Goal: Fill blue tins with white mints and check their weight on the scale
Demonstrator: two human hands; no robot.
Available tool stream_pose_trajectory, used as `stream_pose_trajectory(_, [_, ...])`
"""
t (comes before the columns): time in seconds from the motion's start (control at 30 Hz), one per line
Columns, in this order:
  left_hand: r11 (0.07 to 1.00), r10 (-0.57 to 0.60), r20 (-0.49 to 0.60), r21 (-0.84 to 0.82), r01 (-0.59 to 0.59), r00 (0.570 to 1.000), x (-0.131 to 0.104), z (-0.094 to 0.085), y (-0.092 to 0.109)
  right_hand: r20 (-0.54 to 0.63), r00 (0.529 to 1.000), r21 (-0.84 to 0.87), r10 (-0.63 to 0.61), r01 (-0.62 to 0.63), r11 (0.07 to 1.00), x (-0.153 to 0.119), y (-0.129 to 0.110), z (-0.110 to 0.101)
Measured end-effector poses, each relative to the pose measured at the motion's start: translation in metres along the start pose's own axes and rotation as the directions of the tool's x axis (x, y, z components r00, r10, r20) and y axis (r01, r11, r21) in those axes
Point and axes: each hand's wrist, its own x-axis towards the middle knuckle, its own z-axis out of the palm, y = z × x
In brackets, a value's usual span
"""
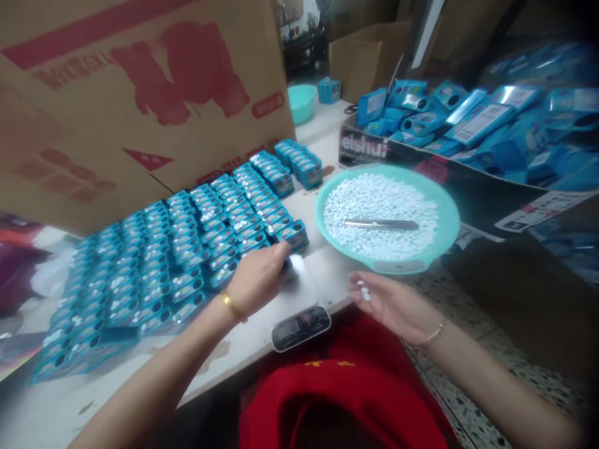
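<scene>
We are cradling a few white tablets (365,293) in our right hand (393,307), its fingers loosely curled, palm turned up, just in front of a turquoise bowl (449,218). Our left hand (257,275) is closing its fingers around a small dark item (289,270), mostly hidden, at the white plate of a digital scale (302,328); we are not telling whether the item is touching the plate. More tablets are filling the bowl, a metal strip (381,224) lying across them. Rows of blue packs (224,231) are covering the bench (334,274) to the left, many bearing tablets on top. Behind them a big cardboard carton (93,125) is standing; beyond the bowl, an open box (486,206) is brimming with loose blue packs.
</scene>
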Motion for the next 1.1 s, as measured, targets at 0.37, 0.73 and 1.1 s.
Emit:
stream_pose_trajectory(0.37, [0.949, -0.126, -0.365, -0.315, 0.005, 0.922, -0.057, 0.022, -0.028, 0.035, 0.981, -0.248, 0.189, -0.174, 0.953, -0.004, 0.039, -0.014])
stream_pose_trajectory(0.73, [0.681, -0.633, -0.246, -0.628, 0.377, 0.735, -0.149, 0.185, -0.022, 0.234, 0.961, -0.812, -0.151, 0.278, 0.513, 0.01, 0.003, 0.064])
stream_pose_trajectory(1.1, [0.791, -0.574, -0.412, -0.502, 0.35, 0.708, -0.15, 0.204, -0.01, 0.603, 0.778, -0.753, -0.179, 0.479, -0.451, 0.066, 0.009, 0.134])
